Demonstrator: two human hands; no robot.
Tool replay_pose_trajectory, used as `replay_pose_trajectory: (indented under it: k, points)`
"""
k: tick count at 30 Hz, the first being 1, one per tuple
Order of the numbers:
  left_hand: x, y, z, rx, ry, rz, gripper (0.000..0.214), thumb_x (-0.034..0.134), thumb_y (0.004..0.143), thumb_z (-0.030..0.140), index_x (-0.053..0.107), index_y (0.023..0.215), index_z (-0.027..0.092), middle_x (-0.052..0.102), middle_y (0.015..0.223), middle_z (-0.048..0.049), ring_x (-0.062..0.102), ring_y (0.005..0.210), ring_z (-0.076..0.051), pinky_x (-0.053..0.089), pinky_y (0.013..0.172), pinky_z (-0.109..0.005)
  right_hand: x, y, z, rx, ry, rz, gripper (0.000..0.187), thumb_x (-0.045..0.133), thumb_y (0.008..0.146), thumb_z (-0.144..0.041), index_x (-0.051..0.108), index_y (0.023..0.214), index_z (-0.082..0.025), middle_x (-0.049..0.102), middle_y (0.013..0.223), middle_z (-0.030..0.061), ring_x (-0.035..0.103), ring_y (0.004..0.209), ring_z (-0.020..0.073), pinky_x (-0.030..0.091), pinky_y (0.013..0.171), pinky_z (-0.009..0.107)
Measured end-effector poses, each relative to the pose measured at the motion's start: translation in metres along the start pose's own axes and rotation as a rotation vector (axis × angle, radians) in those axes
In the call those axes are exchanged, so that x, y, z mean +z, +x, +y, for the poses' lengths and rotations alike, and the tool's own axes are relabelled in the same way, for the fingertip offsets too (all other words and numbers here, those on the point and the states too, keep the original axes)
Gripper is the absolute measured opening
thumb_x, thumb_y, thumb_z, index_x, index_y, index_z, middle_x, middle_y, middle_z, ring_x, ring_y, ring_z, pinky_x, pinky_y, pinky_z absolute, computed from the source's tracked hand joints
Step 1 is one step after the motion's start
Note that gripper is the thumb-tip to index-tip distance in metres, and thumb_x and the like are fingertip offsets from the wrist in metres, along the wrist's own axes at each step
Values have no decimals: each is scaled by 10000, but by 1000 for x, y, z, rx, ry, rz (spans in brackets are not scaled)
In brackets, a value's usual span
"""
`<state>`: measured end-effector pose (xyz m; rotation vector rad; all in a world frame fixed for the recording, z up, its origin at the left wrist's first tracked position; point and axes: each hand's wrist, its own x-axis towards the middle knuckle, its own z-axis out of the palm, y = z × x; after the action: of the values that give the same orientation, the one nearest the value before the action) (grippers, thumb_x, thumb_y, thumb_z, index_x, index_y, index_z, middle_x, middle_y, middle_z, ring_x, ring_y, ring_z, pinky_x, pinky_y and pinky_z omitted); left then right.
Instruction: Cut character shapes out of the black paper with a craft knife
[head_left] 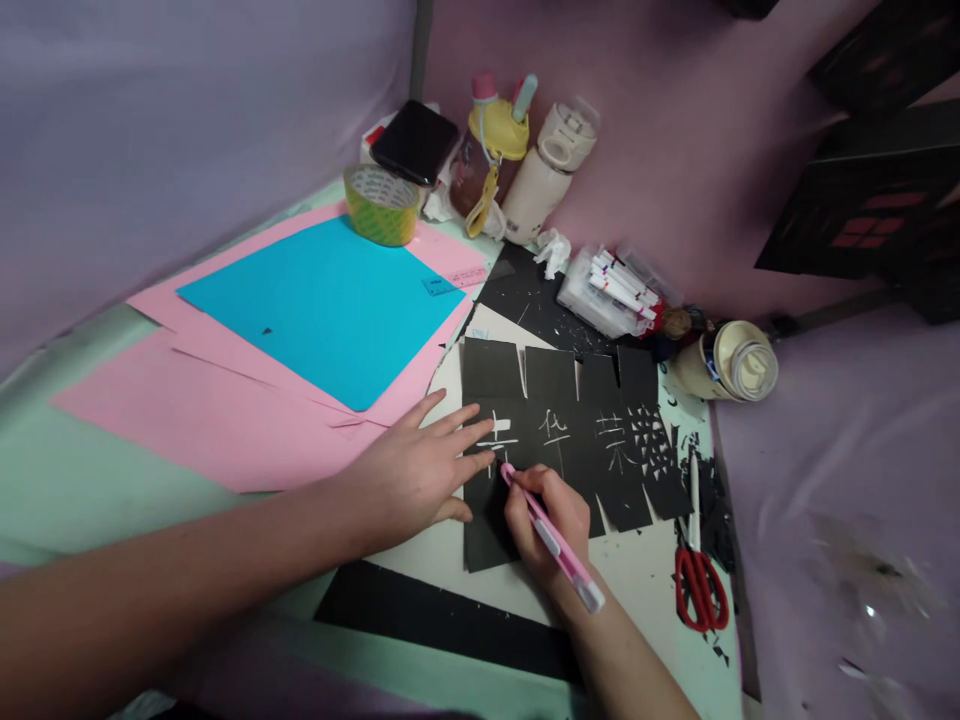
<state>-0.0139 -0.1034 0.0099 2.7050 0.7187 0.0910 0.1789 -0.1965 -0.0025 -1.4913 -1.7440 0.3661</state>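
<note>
My right hand (549,515) is closed around a pink craft knife (553,540), its tip down on a sheet of black paper (551,380). The paper has slits along its upper and lower edges. White Chinese characters (555,428) run across it, and at its right is a cut-out lattice pattern (654,440). Fingers spread, my left hand (424,460) lies flat with its fingertips on the paper's left part, beside the leftmost character. The knife's tip is just below that character and close to the left fingers. Under the paper lies a pale board (630,570).
Red-handled scissors (701,590) lie at the right among black scraps. Blue paper (330,310) on pink sheets (187,410) lies left, with a tape roll (382,215). Behind stand bottles (536,190), a phone (415,142), a box of markers (619,290) and a cup (724,365).
</note>
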Motion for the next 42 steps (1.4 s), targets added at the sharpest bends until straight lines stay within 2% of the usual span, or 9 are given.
replay_pose_trajectory:
  k: [4, 11, 17, 22, 26, 32, 37, 42]
  points:
    - [1, -1, 5, -22, 0, 21, 599, 657, 836, 597, 592, 1321, 252, 405, 1535, -72, 292, 1466, -298, 67, 1210, -511, 0, 0, 1, -28, -31, -6, 129, 554, 827, -106, 576, 839, -233, 572, 668, -12, 519, 522, 126, 429, 513, 254]
    - [2, 0, 6, -25, 17, 29, 581, 655, 840, 593, 598, 1310, 257, 412, 1532, -70, 300, 1463, -295, 44, 1212, -509, 1, -2, 4, -14, -21, 10, 120, 552, 835, -117, 558, 822, -236, 573, 663, -21, 520, 510, 119, 430, 509, 246]
    - [2, 0, 5, -12, 12, 41, 603, 672, 829, 588, 600, 1310, 232, 417, 1527, -80, 306, 1459, -303, 49, 1209, -526, -1, -4, 7, 99, 48, -1, 106, 549, 867, -150, 542, 803, -234, 589, 684, -16, 541, 545, 124, 439, 524, 241]
    - [4, -2, 5, 10, 23, 102, 584, 678, 828, 582, 618, 1285, 223, 456, 1504, -76, 353, 1435, -303, 56, 1208, -513, -1, -2, 5, 50, 65, -12, 113, 553, 865, -113, 542, 819, -216, 584, 691, -26, 519, 552, 103, 422, 533, 220]
    - [4, -2, 4, 12, 34, 114, 581, 692, 818, 579, 622, 1277, 229, 466, 1496, -69, 360, 1431, -297, 46, 1208, -501, -1, -1, 4, 22, 57, -15, 131, 555, 859, -85, 539, 823, -210, 570, 694, -30, 497, 554, 93, 416, 544, 212]
    - [5, -1, 4, 9, 37, 114, 590, 698, 808, 587, 625, 1273, 231, 470, 1493, -68, 367, 1427, -297, 52, 1204, -504, 0, -2, 3, -47, -7, 2, 132, 567, 855, -72, 565, 863, -203, 581, 707, -17, 540, 584, 106, 435, 572, 226]
    - [8, -2, 4, 4, 40, 142, 598, 706, 798, 593, 628, 1271, 235, 475, 1491, -58, 375, 1421, -292, 38, 1205, -498, 0, -3, 5, -61, 5, -13, 134, 568, 856, -68, 572, 862, -202, 555, 695, -21, 501, 568, 104, 422, 563, 232]
    - [6, -2, 4, 19, 31, 136, 604, 722, 792, 576, 625, 1275, 226, 472, 1492, -64, 372, 1423, -294, 27, 1205, -495, -9, 0, 12, 69, 172, -85, 135, 587, 872, -87, 599, 903, -218, 604, 761, -15, 542, 622, 108, 444, 593, 230]
